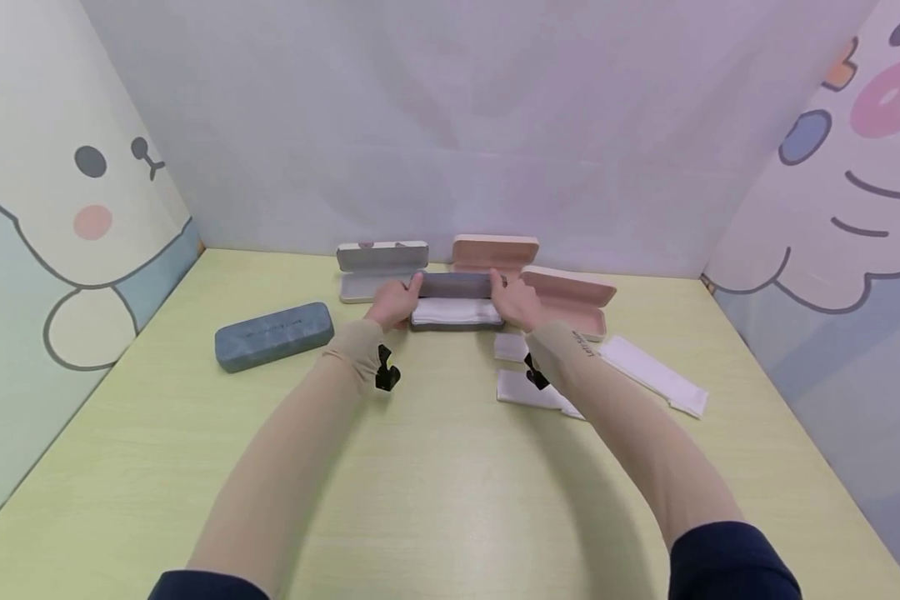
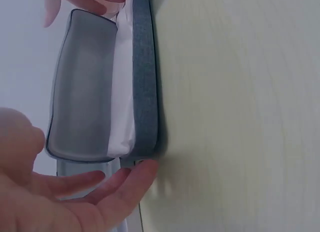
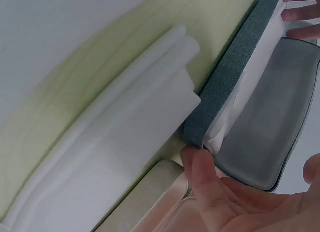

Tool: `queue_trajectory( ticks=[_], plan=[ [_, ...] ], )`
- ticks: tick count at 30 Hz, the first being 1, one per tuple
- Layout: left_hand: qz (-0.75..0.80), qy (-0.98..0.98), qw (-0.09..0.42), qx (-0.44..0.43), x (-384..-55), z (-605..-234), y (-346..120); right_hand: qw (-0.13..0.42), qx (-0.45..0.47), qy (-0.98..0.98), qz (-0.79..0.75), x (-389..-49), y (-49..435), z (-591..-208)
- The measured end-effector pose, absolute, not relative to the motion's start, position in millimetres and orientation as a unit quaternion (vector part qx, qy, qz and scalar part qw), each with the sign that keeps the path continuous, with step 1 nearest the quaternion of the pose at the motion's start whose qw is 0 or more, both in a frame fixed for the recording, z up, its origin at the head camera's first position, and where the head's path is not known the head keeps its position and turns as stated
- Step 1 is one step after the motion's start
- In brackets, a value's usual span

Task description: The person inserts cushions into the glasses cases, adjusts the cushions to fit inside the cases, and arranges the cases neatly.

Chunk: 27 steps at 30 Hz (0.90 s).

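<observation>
A dark blue-grey glasses case (image 1: 457,285) stands with its lid raised, and a folded white cloth (image 1: 456,311) lies in its base. My left hand (image 1: 394,302) is at the case's left end. In the left wrist view its fingers (image 2: 127,192) reach out to the end of the base, with the thumb held apart. At the opposite end is my right hand (image 1: 519,302). One of its fingertips (image 3: 195,159) touches the base's corner in the right wrist view, while the thumb stays off the lid.
Behind are a grey-lined case (image 1: 382,257) and a pink case (image 1: 497,247), both with lids up. Another pink case (image 1: 570,287) stands on the right. A closed blue case (image 1: 273,337) lies at left. White cloths (image 1: 656,375) lie on the right of the table (image 1: 420,492).
</observation>
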<state>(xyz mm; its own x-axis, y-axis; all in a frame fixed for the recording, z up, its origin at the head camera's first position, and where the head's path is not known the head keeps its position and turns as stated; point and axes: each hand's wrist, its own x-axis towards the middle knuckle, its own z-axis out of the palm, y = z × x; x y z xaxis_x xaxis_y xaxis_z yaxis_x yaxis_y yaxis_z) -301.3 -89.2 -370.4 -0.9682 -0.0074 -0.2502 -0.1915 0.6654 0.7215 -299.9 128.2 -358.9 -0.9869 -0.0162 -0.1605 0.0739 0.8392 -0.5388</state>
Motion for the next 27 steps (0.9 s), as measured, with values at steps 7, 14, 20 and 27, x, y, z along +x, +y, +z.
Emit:
queue_trajectory(
  ticks=[7, 14, 20, 27],
  plan=[
    [0.431, 0.892, 0.118, -0.073, -299, -374, -81, 0.082, 0.062, 0.949, -0.298, -307, 117, -363],
    [0.425, 0.894, 0.125, -0.071, -298, -369, -82, 0.078, 0.065, 0.948, -0.303, -307, 117, -362],
    [0.442, 0.88, 0.165, -0.053, -297, -361, -87, 0.1, 0.075, 0.938, -0.322, -310, 118, -359],
    [0.473, 0.858, 0.194, -0.041, -294, -358, -88, 0.148, 0.054, 0.923, -0.35, -311, 124, -359]
  ],
)
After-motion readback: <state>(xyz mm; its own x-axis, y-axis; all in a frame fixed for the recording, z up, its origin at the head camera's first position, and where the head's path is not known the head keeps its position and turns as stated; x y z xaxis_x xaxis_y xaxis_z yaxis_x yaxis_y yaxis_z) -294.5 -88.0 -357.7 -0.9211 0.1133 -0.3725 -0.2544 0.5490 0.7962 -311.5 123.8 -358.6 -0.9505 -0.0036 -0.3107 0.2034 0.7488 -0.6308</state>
